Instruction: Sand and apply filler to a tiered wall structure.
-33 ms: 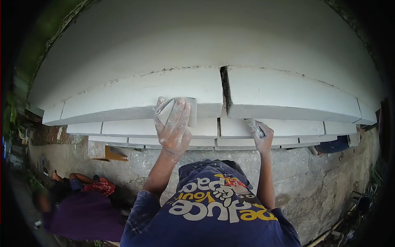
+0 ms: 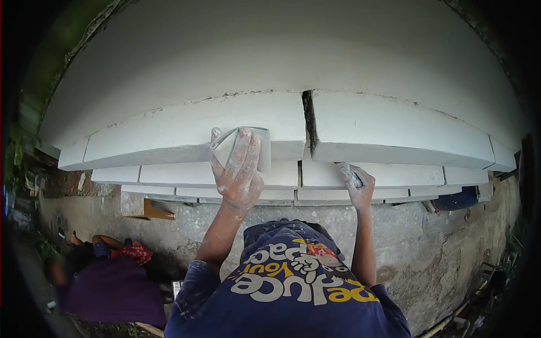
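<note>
My left hand (image 2: 239, 172) is dusted with white powder and presses a folded grey sheet, which looks like sandpaper (image 2: 224, 147), against the front edge of the top white ledge (image 2: 169, 132). Its fingers lie over the sheet and hold it there, left of a dark vertical gap (image 2: 309, 121). My right hand (image 2: 360, 186) is closed beside the second white ledge (image 2: 394, 174), just under the upper one. Something dark and dusty shows between its fingers, too hidden to name.
More white tiers (image 2: 338, 194) step down toward a rough grey concrete surface (image 2: 411, 236). Another person in a purple top (image 2: 115, 290) is low at the left. An orange-brown box-like piece (image 2: 158, 211) sits below the ledges, and a dark blue rounded thing (image 2: 456, 198) at the right.
My left hand and the folded sandpaper have slid slightly up the ledge face. My right hand stays in place. The other person at the left has shifted a little.
</note>
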`<state>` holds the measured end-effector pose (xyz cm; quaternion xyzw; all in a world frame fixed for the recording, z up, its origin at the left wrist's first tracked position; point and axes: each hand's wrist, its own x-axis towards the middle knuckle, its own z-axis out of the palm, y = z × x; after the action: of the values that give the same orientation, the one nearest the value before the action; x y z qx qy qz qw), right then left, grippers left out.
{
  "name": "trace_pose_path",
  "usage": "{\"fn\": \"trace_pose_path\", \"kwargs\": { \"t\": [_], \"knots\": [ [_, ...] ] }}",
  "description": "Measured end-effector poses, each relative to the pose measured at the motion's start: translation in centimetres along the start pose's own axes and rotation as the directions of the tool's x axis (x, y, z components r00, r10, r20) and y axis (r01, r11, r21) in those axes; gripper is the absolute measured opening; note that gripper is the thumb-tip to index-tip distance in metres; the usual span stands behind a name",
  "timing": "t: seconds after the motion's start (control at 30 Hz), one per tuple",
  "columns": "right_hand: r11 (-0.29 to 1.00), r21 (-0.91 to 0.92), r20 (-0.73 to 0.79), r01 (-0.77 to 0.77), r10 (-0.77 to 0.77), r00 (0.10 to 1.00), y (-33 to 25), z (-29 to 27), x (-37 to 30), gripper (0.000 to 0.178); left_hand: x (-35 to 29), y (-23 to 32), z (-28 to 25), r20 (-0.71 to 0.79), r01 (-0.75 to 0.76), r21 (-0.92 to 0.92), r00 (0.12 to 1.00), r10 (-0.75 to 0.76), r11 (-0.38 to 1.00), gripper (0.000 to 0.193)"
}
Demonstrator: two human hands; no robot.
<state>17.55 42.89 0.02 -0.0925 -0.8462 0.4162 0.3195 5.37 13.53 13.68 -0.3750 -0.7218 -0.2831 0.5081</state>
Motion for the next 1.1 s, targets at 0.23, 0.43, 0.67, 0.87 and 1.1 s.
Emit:
{"fn": "trace_pose_path", "kwargs": {
  "t": [0.23,0.43,0.67,0.87,1.1],
  "knots": [
    [0.999,0.032,-0.051,-0.027,0.029,0.998,-2.6,0.7,-2.1,0.027,-3.0,0.1,0.2,0.092,0.107,-0.138,0.991,-0.095,0.985,0.058],
    [0.935,0.291,-0.070,-0.203,0.233,0.970,-5.7,4.8,-8.8,0.028,-0.6,-1.0,-0.8,0.115,-0.030,0.048,0.993,0.024,0.998,0.057],
    [0.940,0.318,-0.257,-0.121,0.208,0.944,-14.6,10.3,-12.3,0.029,-3.7,-2.7,-3.9,0.446,0.012,-0.284,0.887,0.121,0.959,0.050],
    [0.890,0.452,-0.446,-0.056,0.280,0.850,-22.4,16.8,-14.3,0.038,-5.9,-5.8,-9.1,0.560,0.533,-0.766,0.828,-0.033,0.360,0.056],
    [0.978,0.188,-0.271,-0.086,0.135,0.953,-30.5,21.6,-11.5,0.020,-7.7,-10.1,-9.9,0.808,0.834,-0.514,0.549,0.214,-0.199,0.045]
  ]
}}
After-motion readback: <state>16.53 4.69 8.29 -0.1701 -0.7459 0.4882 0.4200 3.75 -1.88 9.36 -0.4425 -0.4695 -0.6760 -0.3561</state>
